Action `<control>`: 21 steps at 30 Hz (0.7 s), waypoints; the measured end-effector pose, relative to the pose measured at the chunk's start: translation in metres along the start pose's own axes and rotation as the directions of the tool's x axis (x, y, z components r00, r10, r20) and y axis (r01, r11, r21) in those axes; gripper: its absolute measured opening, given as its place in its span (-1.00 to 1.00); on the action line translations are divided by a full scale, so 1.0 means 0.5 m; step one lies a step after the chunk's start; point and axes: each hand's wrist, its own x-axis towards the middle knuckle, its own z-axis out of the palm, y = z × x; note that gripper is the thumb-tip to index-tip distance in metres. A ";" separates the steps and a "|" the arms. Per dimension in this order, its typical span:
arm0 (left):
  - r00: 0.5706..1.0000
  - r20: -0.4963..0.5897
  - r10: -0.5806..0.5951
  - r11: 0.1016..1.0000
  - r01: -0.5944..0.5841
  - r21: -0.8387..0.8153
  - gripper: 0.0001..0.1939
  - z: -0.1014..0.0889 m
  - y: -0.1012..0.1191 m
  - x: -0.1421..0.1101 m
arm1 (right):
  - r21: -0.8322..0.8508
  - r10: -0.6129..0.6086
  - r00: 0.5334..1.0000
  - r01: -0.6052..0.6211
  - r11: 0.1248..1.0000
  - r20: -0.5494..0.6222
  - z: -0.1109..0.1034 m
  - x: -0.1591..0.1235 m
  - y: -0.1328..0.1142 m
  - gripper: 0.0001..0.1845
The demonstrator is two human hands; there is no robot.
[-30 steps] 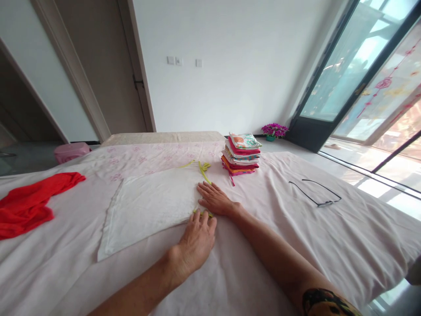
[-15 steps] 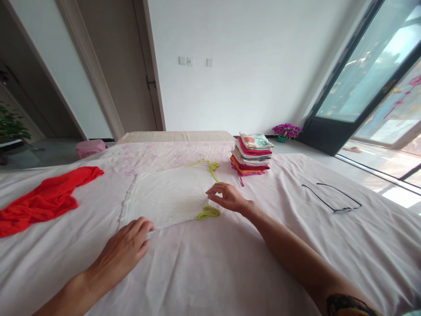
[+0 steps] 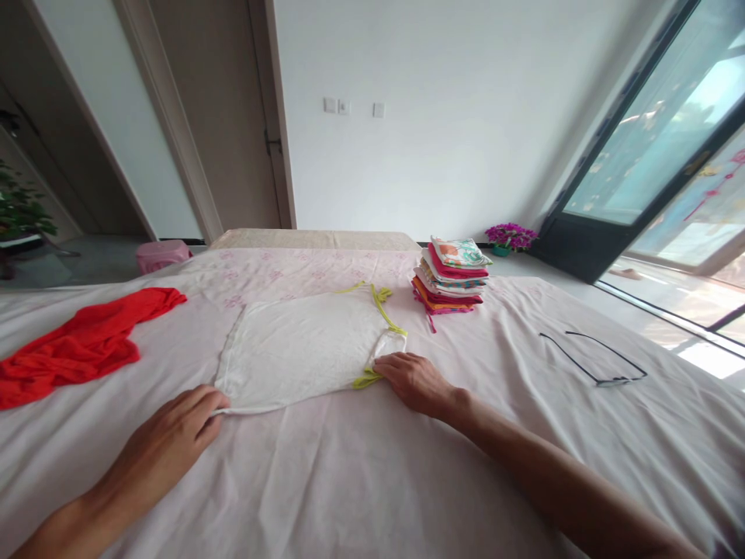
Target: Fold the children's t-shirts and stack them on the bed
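A white camisole [image 3: 306, 341] with yellow-green straps lies spread flat on the bed, its hem to the left and its straps to the right. My left hand [image 3: 189, 415] is closed on the near corner of the hem, thumb below and fingers on top. At the other end, my right hand [image 3: 416, 380] has its fingers pressed together on the near strap [image 3: 366, 379], by the neckline. Its fingertips partly cover that strap. The far strap [image 3: 381, 296] lies loosely looped on the sheet.
A crumpled red garment [image 3: 87, 338] lies at the left. Beyond the camisole on the right stands a stack of folded clothes [image 3: 452, 276]. Eyeglasses [image 3: 605, 361] rest on the sheet at the right. A pink stool [image 3: 163, 255] and purple flowers [image 3: 511, 235] are past the bed.
My left hand has moved left along the near edge to the hem corner. My right hand has come down and nearer, onto the near strap. The neckline edge now shows more openly.
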 end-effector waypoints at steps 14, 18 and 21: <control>0.878 0.060 -0.474 0.858 0.476 -0.194 -0.69 -0.012 -0.018 0.217 | 0.116 0.339 0.924 -0.322 0.939 -0.177 -0.015 0.183 0.092 -0.51; 0.853 0.092 -0.513 0.858 0.513 0.021 -0.64 0.001 -0.008 0.246 | 0.075 0.422 0.896 -0.415 0.907 -0.141 0.003 0.204 0.111 -0.50; 0.842 0.133 -0.522 0.851 0.504 0.148 -0.55 0.015 -0.007 0.241 | 0.036 0.460 0.879 -0.459 0.888 -0.123 0.009 0.207 0.113 -0.52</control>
